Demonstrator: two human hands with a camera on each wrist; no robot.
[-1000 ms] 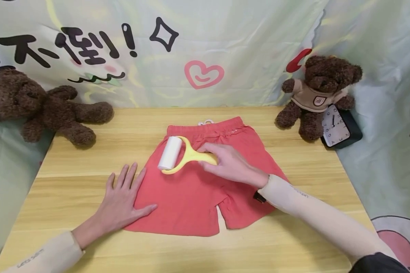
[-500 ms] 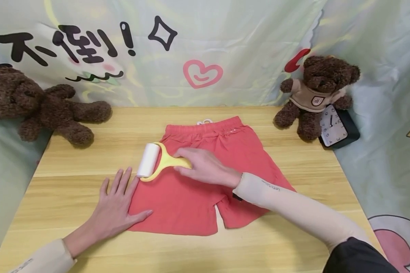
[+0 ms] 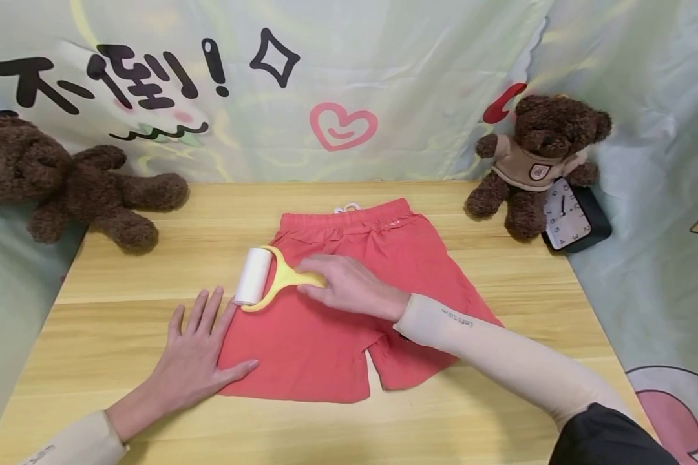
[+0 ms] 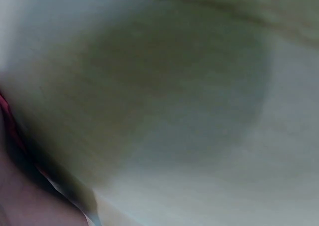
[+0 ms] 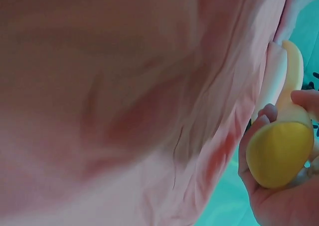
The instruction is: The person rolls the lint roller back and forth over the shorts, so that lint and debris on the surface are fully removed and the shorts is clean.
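The right hand (image 3: pixel 351 284) grips a yellow-handled roller (image 3: pixel 283 277) — its white cylinder (image 3: pixel 253 276) at the left edge of the red shorts (image 3: pixel 302 352), spread flat on the tabletop (image 3: pixel 442 423). The left hand (image 3: pixel 192 355), fingers straight, rests across their near-left edge — presumably to stop them sliding.

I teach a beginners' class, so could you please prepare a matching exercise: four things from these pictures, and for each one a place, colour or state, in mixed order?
1. Roller
2. Left hand
3. Shorts
4. Clock

A. beside the clothed bear
B. red
C. gripped by the right hand
D. palm down

Pairs: 1-C, 2-D, 3-B, 4-A
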